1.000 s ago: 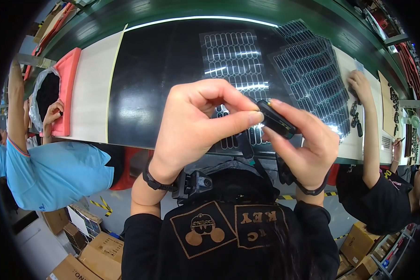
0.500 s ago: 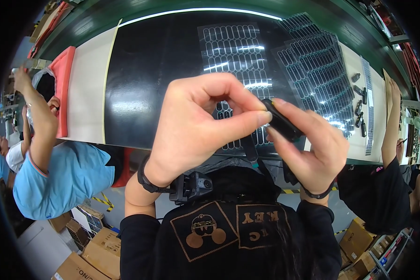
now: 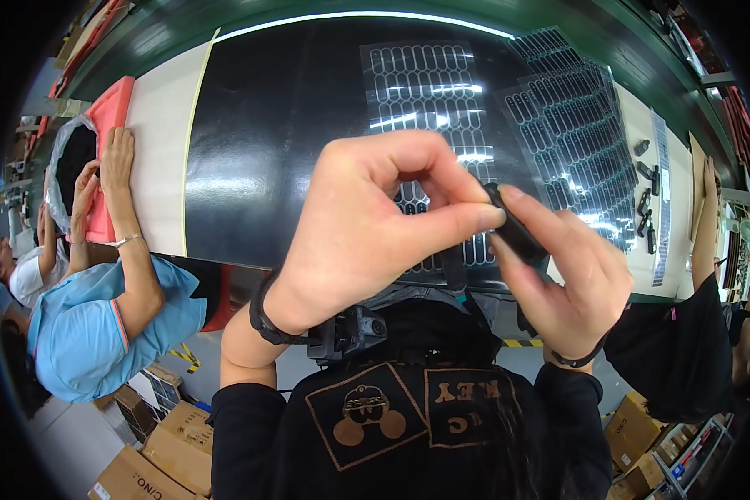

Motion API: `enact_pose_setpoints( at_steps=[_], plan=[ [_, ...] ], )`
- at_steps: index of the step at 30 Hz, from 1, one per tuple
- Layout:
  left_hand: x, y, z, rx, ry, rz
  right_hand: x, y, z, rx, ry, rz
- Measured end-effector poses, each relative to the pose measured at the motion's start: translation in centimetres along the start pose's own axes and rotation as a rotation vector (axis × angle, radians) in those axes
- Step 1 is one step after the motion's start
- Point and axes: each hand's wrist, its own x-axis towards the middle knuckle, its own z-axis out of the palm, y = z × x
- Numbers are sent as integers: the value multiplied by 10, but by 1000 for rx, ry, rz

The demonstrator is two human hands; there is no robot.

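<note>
My right hand [image 3: 571, 271] grips a small black oblong part [image 3: 521, 233] between thumb and fingers, tilted, above the near edge of the worktable. My left hand [image 3: 375, 217] is closed in a pinch, thumb and index fingertip meeting right at the upper end of that part. Whatever lies between those left fingertips is too small and too covered to make out. Beyond my hands lies a clear sheet [image 3: 425, 87] with rows of oval outlines. More such sheets [image 3: 571, 125], with dark oval pieces on them, overlap to the right.
Several small black parts [image 3: 644, 200] lie on the pale strip at the right, beside a long ruler-like strip [image 3: 661, 192]. At left, a co-worker in a blue shirt [image 3: 92, 333] works at a red foam tray [image 3: 118, 96]. Another person in black [image 3: 675, 350] is at right.
Both my hands, with the black part, have shifted slightly right, the pinch unchanged. The co-worker at left has brought both hands to the red tray.
</note>
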Motion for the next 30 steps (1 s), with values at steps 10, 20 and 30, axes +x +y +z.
enact_pose_setpoints(
  at_steps=[10,20,30],
  plan=[
    [8,-5,-3,169,36,17,8,3,5,-50,-45,8],
    [27,-33,-1,-568,-189,-283,9,28,10,781,-20,428],
    [35,-49,-5,-321,-158,-155,19,45,20,758,-166,566]
  ],
)
